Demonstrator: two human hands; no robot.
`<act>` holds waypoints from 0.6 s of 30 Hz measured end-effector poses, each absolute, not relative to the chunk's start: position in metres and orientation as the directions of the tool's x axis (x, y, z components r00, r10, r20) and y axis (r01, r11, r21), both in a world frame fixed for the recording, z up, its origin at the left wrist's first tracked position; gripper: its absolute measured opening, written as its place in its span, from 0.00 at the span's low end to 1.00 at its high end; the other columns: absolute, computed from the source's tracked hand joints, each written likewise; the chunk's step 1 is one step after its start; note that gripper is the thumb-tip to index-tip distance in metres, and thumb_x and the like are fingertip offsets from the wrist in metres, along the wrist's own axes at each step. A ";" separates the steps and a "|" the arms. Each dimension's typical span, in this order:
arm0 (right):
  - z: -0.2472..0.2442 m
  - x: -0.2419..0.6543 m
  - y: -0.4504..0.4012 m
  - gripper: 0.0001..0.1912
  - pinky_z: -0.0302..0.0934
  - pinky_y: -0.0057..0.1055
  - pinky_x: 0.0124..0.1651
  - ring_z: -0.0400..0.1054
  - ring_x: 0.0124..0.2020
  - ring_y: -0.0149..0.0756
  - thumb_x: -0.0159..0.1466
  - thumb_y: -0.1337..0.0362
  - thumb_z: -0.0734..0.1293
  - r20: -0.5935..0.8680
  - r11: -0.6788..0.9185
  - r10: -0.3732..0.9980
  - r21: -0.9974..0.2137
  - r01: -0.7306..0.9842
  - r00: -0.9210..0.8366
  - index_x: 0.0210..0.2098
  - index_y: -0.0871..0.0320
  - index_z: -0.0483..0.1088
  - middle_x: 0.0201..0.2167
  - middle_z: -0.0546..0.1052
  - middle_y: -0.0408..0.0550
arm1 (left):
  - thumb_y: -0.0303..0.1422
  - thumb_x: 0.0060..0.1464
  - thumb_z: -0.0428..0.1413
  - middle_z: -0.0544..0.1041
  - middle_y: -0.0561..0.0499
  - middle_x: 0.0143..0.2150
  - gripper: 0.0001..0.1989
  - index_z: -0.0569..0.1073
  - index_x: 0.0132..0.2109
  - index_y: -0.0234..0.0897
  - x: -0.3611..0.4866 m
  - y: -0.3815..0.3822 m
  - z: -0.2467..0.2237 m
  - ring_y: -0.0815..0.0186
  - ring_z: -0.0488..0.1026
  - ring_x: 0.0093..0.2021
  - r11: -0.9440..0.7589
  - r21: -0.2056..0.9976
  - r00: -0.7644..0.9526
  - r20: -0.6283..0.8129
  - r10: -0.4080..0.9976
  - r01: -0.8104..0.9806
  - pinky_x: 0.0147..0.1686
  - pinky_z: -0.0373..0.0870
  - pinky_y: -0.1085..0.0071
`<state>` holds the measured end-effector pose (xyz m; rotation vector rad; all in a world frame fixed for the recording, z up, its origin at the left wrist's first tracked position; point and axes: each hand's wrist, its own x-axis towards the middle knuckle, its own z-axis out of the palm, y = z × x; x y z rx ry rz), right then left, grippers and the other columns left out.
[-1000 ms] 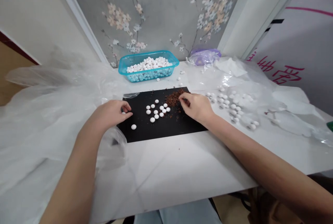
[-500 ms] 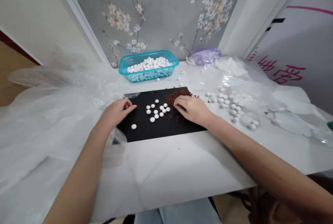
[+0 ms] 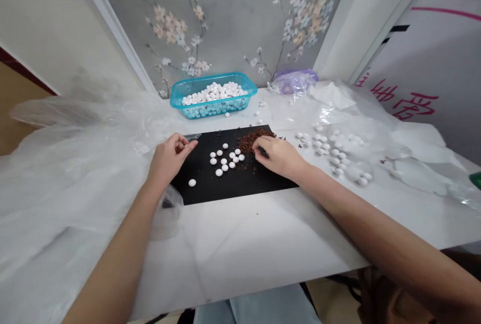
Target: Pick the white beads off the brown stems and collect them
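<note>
On the black mat (image 3: 210, 191), several white balls (image 3: 219, 172) lie scattered, and one white ball (image 3: 192, 182) sits apart near the left side. Beside the mat's left edge, my left hand (image 3: 168, 158) is closed with curled fingers and the thumb pointing right. A trace of white shows near its fingertips, too small to name. At the front of a heap of small brown pieces (image 3: 248, 141), my right hand (image 3: 280, 156) is closed, thumb and fingers drawn together. Whatever is between its fingertips is hidden.
Behind the mat stands a blue basket (image 3: 176, 98) filled with white balls. Clear plastic bags (image 3: 75, 188) cover the left of the table. More white balls (image 3: 334, 152) and plastic sheets lie right, with a purple bag (image 3: 293, 81) at the back.
My left hand has risen a little and its fingers have turned, with the thumb lifted closer to the fingertips. My right hand stays at the brown heap with slightly shifted fingers.
</note>
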<state>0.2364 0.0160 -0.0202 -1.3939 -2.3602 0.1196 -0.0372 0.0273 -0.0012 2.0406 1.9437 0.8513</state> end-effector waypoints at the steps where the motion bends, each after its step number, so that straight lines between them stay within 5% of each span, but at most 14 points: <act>1: -0.020 0.237 0.016 0.07 0.55 0.27 0.32 0.68 0.34 0.34 0.59 0.72 0.58 0.285 0.496 0.860 -0.270 0.825 -0.424 0.33 0.58 0.66 0.35 0.73 0.46 | 0.46 0.49 0.54 0.68 0.57 0.21 0.15 0.65 0.29 0.39 -0.034 0.027 -0.001 0.69 0.66 0.24 -0.128 0.582 -0.050 0.279 0.959 0.803 0.29 0.59 0.73; 9: -0.022 0.240 0.016 0.08 0.54 0.29 0.30 0.67 0.29 0.35 0.64 0.69 0.54 0.366 0.521 0.838 -0.320 0.791 -0.404 0.38 0.59 0.64 0.33 0.74 0.49 | 0.41 0.38 0.64 0.70 0.56 0.25 0.17 0.68 0.32 0.37 -0.002 0.018 0.005 0.74 0.65 0.24 -0.106 0.934 -0.089 0.144 0.986 0.341 0.27 0.58 0.76; 14: -0.018 0.232 0.008 0.06 0.57 0.26 0.29 0.66 0.25 0.30 0.64 0.66 0.57 0.510 0.576 0.804 -0.541 0.613 -0.305 0.37 0.57 0.65 0.30 0.75 0.45 | 0.41 0.39 0.64 0.72 0.56 0.27 0.16 0.70 0.32 0.37 0.022 0.002 0.013 0.78 0.57 0.19 0.062 0.986 0.041 -0.069 0.997 0.154 0.18 0.49 0.78; 18: -0.014 0.224 0.001 0.06 0.59 0.25 0.27 0.66 0.23 0.27 0.62 0.63 0.61 0.614 0.607 0.773 -0.643 0.467 -0.160 0.37 0.57 0.69 0.29 0.75 0.43 | 0.41 0.43 0.62 0.65 0.59 0.21 0.15 0.74 0.37 0.38 0.032 -0.006 0.015 0.79 0.54 0.18 0.151 0.986 0.156 -0.161 0.975 0.071 0.18 0.49 0.80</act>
